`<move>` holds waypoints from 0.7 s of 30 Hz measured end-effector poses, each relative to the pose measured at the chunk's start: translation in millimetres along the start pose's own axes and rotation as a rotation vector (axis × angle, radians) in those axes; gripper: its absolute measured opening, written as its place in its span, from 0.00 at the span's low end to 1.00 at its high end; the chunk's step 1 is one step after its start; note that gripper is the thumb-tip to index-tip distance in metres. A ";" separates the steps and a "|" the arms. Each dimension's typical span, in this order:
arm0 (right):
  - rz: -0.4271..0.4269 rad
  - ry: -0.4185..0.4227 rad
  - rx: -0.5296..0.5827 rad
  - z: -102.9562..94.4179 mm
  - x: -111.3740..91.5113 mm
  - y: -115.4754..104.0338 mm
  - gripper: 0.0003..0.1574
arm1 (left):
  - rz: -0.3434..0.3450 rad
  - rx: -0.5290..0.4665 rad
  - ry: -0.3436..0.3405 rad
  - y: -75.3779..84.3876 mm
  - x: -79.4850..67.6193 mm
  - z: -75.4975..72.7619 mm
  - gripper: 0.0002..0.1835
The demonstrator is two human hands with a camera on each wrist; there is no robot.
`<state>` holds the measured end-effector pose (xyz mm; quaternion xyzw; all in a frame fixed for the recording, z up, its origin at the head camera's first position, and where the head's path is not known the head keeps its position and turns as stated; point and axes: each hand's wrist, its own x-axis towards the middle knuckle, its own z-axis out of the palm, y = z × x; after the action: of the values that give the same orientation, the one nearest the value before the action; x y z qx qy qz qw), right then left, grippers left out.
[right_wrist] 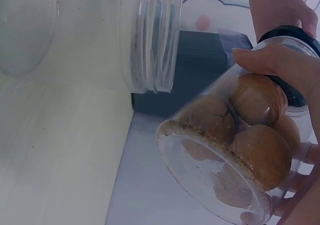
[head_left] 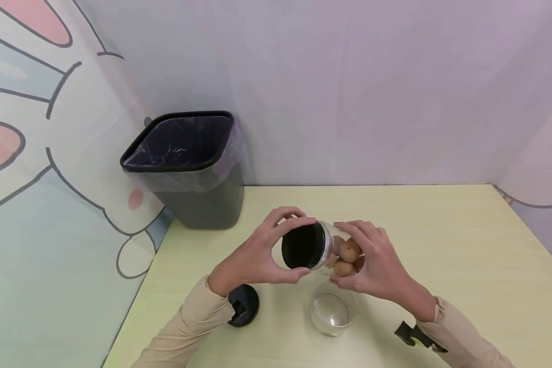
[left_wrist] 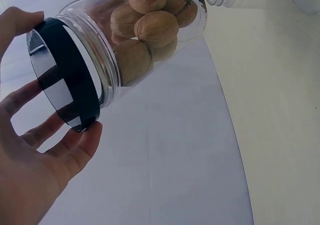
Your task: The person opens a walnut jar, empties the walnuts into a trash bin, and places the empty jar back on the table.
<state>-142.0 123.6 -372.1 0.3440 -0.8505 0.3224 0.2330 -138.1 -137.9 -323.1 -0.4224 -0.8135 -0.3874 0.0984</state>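
Note:
A clear jar (left_wrist: 145,72) of brown walnuts (left_wrist: 156,29) is held tilted on its side above the table, between both hands. My left hand (head_left: 269,245) grips the rim of its black lid (left_wrist: 70,72), thumb on one edge and fingers around the other. The lid sits over the threaded neck. With thumb and fingers, my right hand (head_left: 372,258) holds the jar's body near the base. Brown crumbs line the base edge in the right wrist view. Below the hands, a second clear jar (head_left: 333,311) stands lidless on the table.
A loose black lid (head_left: 248,301) lies by my left sleeve, partly covered. At the table's far left corner stands a grey trash bin (head_left: 202,204) with a plastic liner. The pale table (head_left: 441,230) meets a white wall behind.

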 end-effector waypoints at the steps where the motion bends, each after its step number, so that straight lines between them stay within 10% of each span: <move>1: -0.001 0.001 0.000 0.1 0.1 0.0 0.58 | 0.003 0.004 0.004 -0.1 -0.5 -0.8 0.40; 21: -0.001 0.006 -0.005 -0.2 0.5 -0.3 0.58 | -0.018 0.060 0.050 -4.0 -12.8 -10.2 0.39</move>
<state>-142.1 123.4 -371.5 0.3428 -0.8504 0.3214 0.2366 -134.9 -154.4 -324.6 -0.4020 -0.8259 -0.3741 0.1278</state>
